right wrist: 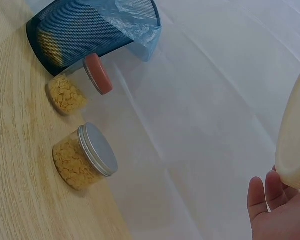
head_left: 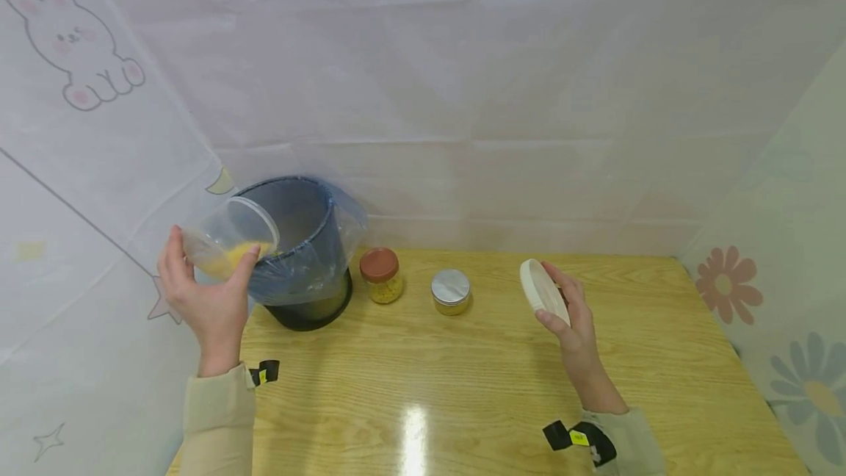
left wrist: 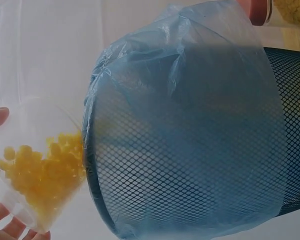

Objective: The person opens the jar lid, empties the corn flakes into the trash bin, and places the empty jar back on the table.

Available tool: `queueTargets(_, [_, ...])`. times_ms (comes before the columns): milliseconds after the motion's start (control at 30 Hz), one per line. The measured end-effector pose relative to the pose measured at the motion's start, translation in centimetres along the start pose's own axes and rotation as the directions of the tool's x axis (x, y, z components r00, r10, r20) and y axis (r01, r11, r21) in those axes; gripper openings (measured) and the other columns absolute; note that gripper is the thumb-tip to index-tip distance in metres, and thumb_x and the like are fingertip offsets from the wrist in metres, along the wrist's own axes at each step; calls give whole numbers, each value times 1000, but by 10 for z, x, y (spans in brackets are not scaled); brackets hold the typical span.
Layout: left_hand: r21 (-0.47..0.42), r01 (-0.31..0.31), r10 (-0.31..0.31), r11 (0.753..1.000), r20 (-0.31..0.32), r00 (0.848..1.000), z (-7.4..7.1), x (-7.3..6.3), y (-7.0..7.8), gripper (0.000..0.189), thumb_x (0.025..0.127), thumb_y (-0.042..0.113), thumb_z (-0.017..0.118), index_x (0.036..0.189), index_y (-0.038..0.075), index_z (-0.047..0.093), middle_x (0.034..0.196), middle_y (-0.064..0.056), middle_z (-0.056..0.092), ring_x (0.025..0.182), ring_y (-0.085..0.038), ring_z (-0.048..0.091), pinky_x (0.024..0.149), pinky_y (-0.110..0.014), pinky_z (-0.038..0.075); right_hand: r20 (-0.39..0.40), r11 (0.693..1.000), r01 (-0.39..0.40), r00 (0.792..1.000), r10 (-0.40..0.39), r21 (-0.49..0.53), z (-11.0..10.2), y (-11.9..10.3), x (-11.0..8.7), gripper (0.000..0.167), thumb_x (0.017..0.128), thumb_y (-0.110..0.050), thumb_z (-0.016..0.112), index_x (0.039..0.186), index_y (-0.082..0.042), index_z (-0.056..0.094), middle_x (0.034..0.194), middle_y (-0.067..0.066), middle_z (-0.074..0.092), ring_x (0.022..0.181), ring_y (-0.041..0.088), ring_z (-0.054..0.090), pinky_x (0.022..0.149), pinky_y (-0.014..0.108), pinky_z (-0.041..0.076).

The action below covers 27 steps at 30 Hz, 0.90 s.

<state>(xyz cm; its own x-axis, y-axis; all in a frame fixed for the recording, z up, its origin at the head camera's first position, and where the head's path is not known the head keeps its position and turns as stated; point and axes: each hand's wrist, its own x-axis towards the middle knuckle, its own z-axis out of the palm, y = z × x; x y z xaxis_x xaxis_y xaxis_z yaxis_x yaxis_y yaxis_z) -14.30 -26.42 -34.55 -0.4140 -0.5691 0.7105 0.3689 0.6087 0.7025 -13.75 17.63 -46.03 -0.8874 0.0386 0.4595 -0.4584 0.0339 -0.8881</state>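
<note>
My left hand [head_left: 210, 307] grips a clear plastic jar [head_left: 228, 230], tilted with its mouth over the rim of a black mesh trash bin [head_left: 311, 318]. Small yellow pieces [left wrist: 47, 170] lie heaped along the low side inside the jar, near its mouth. A translucent blue bag [head_left: 304, 270] lines the bin and folds down over its outside. On the right, my right hand [head_left: 577, 333] holds a cream ribbed lid [head_left: 545, 291] on edge above the table, thumb on one side and fingers on the other.
Beside the bin stands a small jar with a reddish-brown lid [head_left: 380, 264], holding yellow flakes. To its right is a shorter jar with a silver lid [head_left: 451, 287], also with flakes. The wooden table [head_left: 410, 366] meets a white sheet wall [head_left: 463, 167] at the back.
</note>
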Motion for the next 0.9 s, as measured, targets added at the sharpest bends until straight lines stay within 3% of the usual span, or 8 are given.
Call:
queueTargets(200, [18, -25, 25, 1000, -4, 1000, 1, 1, -3, 87, 69, 1, 92, 145, -5, 50, 144, -14, 53, 130, -24, 48, 108, -33, 38, 2, 1000, 7, 1000, -7, -1, -1, 2, -1, 70, 83, -3, 55, 151, 4, 43, 135, 11, 44, 116, 30, 39, 87, 43, 33])
queueTargets(467, [72, -25, 23, 997, 31, 999, 2, 7, -36, 94, 69, 11, 96, 150, 2, 48, 149, -9, 50, 134, -18, 45, 110, -32, 35, -1, 1000, 15, 1000, -15, -4, -1, 3, -1, 70, 83, -3, 55, 151, 3, 43, 134, 11, 44, 115, 30, 40, 87, 41, 34])
queueTargets(567, [70, -30, 27, 997, 38, 999, 2, 9, -42, 95, 68, 11, 96, 150, 3, 47, 150, -8, 49, 137, -18, 43, 111, -31, 33, 2, 1000, 17, 1000, -17, 1, -1, 4, -2, 70, 83, -2, 55, 151, 3, 43, 134, 11, 44, 115, 30, 40, 87, 40, 34])
queueTargets(733, [61, -33, 31, 998, 44, 999, 2, 10, -44, 97, 68, 13, 97, 151, 5, 47, 151, -7, 49, 138, -16, 41, 113, -31, 31, -1, 1000, 17, 1000, -17, -2, -1, 5, -2, 70, 83, -3, 54, 151, 3, 43, 135, 11, 44, 116, 30, 40, 87, 42, 34])
queueTargets(900, [25, -13, 12, 1000, 55, 998, 2, 8, -19, 91, 71, 9, 94, 149, 0, 47, 150, -10, 48, 138, -16, 41, 113, -31, 32, 1, 1000, 8, 1000, -8, -5, -1, 4, -3, 70, 83, -3, 54, 152, 2, 43, 135, 10, 44, 116, 29, 39, 87, 44, 33])
